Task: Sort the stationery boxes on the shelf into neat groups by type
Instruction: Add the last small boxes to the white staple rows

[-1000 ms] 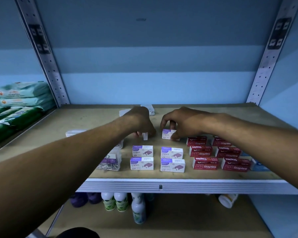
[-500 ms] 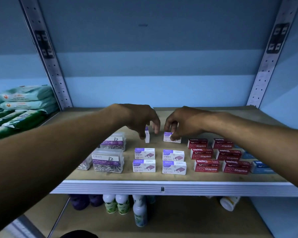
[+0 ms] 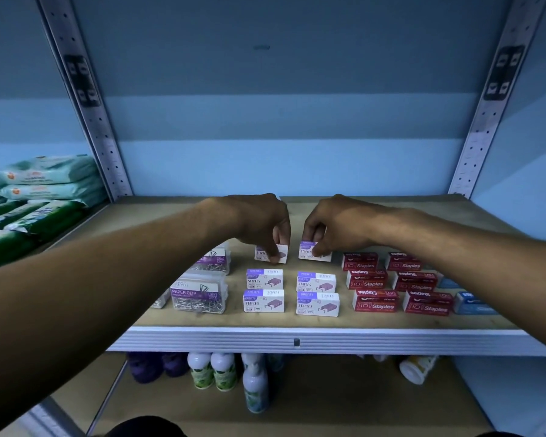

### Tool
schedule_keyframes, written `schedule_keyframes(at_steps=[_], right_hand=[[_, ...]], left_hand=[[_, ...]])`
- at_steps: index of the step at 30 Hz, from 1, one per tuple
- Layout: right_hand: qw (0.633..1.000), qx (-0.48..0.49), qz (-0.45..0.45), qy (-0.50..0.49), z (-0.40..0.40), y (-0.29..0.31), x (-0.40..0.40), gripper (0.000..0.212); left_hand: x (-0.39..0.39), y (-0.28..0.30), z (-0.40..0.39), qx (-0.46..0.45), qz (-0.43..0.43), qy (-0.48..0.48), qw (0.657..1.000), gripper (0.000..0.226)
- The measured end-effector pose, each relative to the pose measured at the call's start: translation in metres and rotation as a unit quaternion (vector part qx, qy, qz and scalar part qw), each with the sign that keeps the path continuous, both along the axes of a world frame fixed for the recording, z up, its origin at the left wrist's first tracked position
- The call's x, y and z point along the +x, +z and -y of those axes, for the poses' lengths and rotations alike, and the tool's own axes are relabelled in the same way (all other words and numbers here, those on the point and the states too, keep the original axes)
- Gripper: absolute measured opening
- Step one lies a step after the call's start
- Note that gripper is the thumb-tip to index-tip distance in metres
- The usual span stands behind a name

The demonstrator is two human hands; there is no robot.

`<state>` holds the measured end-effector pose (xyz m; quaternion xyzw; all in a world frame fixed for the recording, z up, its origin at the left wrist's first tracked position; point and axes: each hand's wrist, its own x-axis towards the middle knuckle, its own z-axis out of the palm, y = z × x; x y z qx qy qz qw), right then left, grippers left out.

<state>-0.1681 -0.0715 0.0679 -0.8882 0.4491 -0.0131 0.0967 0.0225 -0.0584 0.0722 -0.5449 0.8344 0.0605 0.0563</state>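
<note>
Head view, looking down at a wooden shelf (image 3: 375, 321) at about chest height, both bare arms reaching in.

The left hand (image 3: 262, 220) pinches a small purple-and-white staple box (image 3: 279, 253) from above, fingers (image 3: 284, 238) narrowed on its far and near sides. The box rests flat on the shelf or just above it; I cannot tell which. Just beside it, apart by a small gap, the right hand (image 3: 334, 225) grips a matching box (image 3: 308, 251) the same way, fingers curled over its top and front edge.

These two boxes form the back row of the purple group. In front of them sit four more purple boxes (image 3: 264, 300), two rows of two, squared up. To the right, six red staple boxes (image 3: 375, 300) lie in rows, some turned the other way round. Blue boxes (image 3: 473, 302) lie further right, partly hidden by the right forearm. To the left are clear paper clip boxes (image 3: 199, 293).

The staple boxes look like thin card: light, stiff and easy to slide. They are probably best held across the short sides, with gentle pressure so the card does not dent.

Bottles (image 3: 213, 370) stand on the shelf below.
</note>
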Motion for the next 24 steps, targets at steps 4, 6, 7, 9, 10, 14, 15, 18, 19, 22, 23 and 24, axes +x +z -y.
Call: schedule_keyframes(at_steps=[4,6,7,9,10,14,15,18,19,22,23,24], right_hand=[[1.0,0.004,-0.007,0.005,-0.005,0.0,0.0,0.022],[1.0,0.008,-0.013,0.009,-0.007,-0.003,0.001,0.022],[1.0,0.009,-0.015,0.011,-0.007,-0.003,0.001,0.021],[1.0,0.01,-0.019,0.014,-0.007,-0.005,0.002,0.02],[1.0,0.01,-0.021,0.014,-0.007,-0.005,0.003,0.02],[0.999,0.011,-0.029,0.019,-0.008,-0.004,0.003,0.02],[0.999,0.012,-0.032,0.02,-0.008,-0.001,0.003,0.02],[1.0,0.014,-0.017,0.003,-0.005,0.009,0.004,0.02],[1.0,0.011,-0.01,-0.006,-0.003,0.012,0.005,0.021],[1.0,-0.012,-0.009,-0.02,0.009,0.016,0.011,0.028],[1.0,-0.016,-0.008,-0.022,0.013,0.016,0.013,0.031],[1.0,-0.017,-0.005,-0.021,0.018,0.015,0.017,0.035]], left_hand=[[0.001,-0.003,-0.005,0.004,0.01,-0.011,1.0,0.031],[0.002,-0.004,-0.007,0.008,0.009,-0.013,1.0,0.031],[0.003,-0.004,-0.007,0.009,0.008,-0.014,1.0,0.03],[0.004,-0.004,-0.009,0.009,0.006,-0.017,1.0,0.031],[0.004,-0.004,-0.01,0.007,0.008,-0.02,1.0,0.03],[0.009,-0.007,-0.011,0.005,-0.001,-0.024,1.0,0.027],[0.009,-0.007,-0.012,0.004,-0.007,-0.026,1.0,0.028],[0.015,-0.002,-0.013,0.0,-0.041,-0.024,0.999,0.034],[0.019,0.001,-0.013,-0.005,-0.065,-0.019,0.998,0.036],[0.036,0.008,-0.008,-0.022,-0.129,0.004,0.991,0.035],[0.042,0.009,-0.005,-0.031,-0.143,0.013,0.989,0.036],[0.049,0.01,-0.003,-0.041,-0.15,0.022,0.988,0.039]])
